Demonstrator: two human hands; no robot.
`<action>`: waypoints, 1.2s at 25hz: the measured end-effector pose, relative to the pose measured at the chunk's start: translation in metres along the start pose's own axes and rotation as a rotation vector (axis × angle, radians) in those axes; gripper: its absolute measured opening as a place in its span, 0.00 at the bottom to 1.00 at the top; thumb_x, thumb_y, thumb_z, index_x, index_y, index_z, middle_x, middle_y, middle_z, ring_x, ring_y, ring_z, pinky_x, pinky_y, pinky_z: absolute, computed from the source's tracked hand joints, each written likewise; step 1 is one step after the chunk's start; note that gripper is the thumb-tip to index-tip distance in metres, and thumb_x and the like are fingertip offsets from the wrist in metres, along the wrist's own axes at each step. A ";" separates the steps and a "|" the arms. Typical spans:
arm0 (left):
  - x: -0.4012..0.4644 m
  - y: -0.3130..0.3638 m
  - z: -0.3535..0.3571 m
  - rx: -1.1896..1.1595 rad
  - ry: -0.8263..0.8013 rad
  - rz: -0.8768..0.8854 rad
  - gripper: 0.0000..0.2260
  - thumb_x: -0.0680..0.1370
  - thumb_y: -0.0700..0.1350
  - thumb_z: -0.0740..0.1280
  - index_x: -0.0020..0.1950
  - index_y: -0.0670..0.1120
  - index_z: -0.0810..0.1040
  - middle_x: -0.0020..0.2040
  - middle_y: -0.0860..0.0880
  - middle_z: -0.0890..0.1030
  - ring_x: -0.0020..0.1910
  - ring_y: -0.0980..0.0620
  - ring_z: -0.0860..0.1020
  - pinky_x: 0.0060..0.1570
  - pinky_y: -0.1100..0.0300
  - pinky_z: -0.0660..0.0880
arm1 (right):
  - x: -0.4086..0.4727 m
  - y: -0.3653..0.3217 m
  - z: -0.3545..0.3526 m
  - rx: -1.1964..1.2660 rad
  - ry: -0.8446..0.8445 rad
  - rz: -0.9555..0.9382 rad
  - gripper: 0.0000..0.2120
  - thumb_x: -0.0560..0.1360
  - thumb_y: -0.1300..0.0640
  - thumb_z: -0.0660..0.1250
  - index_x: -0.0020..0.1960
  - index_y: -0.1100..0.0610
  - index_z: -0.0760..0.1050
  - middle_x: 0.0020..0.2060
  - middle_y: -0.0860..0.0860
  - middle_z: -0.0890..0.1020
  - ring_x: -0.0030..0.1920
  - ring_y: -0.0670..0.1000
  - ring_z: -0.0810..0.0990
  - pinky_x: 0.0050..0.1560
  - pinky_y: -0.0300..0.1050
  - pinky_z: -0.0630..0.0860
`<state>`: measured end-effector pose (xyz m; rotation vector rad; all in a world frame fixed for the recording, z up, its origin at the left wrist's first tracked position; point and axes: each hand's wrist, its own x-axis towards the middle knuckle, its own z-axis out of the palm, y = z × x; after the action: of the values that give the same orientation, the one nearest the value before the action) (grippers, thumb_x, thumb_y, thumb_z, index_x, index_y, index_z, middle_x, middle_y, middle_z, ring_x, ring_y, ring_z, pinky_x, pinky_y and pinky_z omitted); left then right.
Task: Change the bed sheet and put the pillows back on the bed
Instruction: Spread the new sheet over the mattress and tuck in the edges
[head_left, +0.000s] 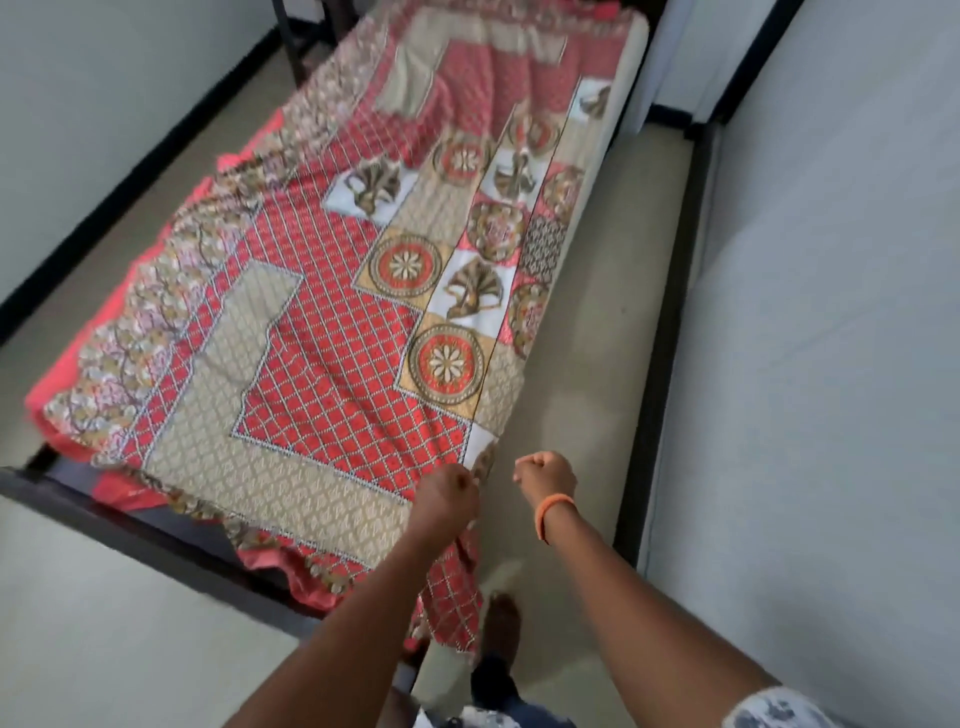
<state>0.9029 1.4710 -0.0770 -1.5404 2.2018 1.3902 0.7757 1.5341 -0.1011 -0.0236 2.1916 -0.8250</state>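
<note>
A red, beige and white patterned bed sheet (332, 322) lies spread over the single bed, bunched in folds at the far end and hanging over the near corner. My left hand (449, 493) grips the sheet's near right corner edge, fingers curled round the cloth. My right hand (545, 475) hovers just right of it, closed in a fist with nothing visibly in it; an orange band circles its wrist. The bare white mattress (618, 104) shows along the bed's far right side. No pillows are in view.
The dark bed frame (130, 525) runs along the near end. A second bed with a pale mattress (831, 389) and dark frame stands to the right, leaving a narrow floor aisle (587, 332) between. White walls with black skirting lie left and behind.
</note>
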 end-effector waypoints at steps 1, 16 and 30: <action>0.003 0.021 -0.007 0.001 0.021 0.031 0.09 0.79 0.39 0.63 0.43 0.41 0.82 0.35 0.47 0.80 0.30 0.55 0.76 0.28 0.65 0.70 | 0.001 -0.016 -0.011 0.015 -0.004 -0.014 0.08 0.72 0.62 0.64 0.41 0.61 0.82 0.39 0.57 0.85 0.44 0.57 0.82 0.47 0.44 0.77; 0.131 0.266 -0.060 -0.411 0.174 0.102 0.08 0.77 0.39 0.64 0.42 0.41 0.81 0.41 0.42 0.84 0.33 0.49 0.81 0.32 0.60 0.76 | 0.112 -0.240 -0.168 0.313 0.096 -0.209 0.14 0.73 0.63 0.65 0.29 0.56 0.74 0.27 0.53 0.80 0.28 0.52 0.79 0.30 0.43 0.75; 0.478 0.573 -0.116 -0.518 0.201 0.121 0.08 0.78 0.39 0.63 0.42 0.41 0.80 0.41 0.42 0.84 0.31 0.51 0.79 0.32 0.61 0.76 | 0.412 -0.543 -0.325 0.284 0.045 -0.273 0.13 0.78 0.61 0.64 0.34 0.57 0.73 0.36 0.57 0.82 0.36 0.54 0.80 0.34 0.40 0.71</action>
<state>0.2659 1.0947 0.0743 -1.7890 2.1840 2.0517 0.1397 1.1746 0.0902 -0.1679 2.1210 -1.2958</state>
